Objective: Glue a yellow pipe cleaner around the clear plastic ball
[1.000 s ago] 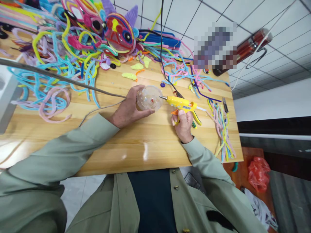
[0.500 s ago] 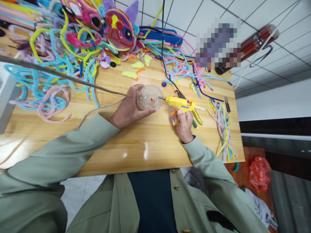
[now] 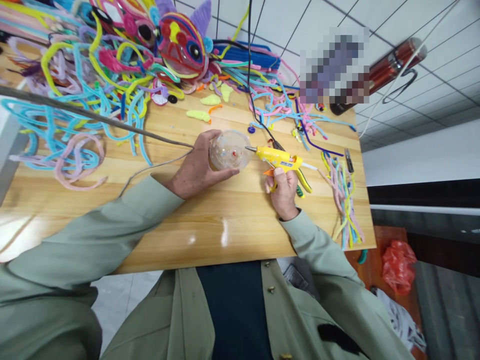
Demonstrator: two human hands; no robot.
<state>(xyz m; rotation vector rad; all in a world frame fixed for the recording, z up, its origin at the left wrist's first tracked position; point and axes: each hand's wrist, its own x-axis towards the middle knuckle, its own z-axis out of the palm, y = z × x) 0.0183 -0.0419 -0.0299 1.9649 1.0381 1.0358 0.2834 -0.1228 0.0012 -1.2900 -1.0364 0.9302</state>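
My left hand (image 3: 200, 167) is wrapped round the left side of a clear, round plastic piece (image 3: 231, 152), with a small red spot visible in it. My right hand (image 3: 284, 192) grips the handle of a yellow hot glue gun (image 3: 279, 158). Its metal nozzle points left and is at the right rim of the clear piece; whether it touches I cannot tell. A white glue stick (image 3: 309, 166) pokes out of the gun's back end. Partly hidden behind the gun and my right hand lie pliers with yellow and green handles (image 3: 303, 181).
Tangled pipe cleaners (image 3: 80, 117) fill the table's left and back. A colourful animal-like figure (image 3: 182, 45) stands among them. A bundle of pipe cleaners (image 3: 347, 210) lies at the right edge, near a small cutter-like tool (image 3: 349, 161). A dark cord (image 3: 249, 60) crosses the middle; a red flask (image 3: 390, 70) stands at the back right.
The whole view has shifted very slightly to the left. My hands, the clear piece and the glue gun keep almost the same places relative to each other.
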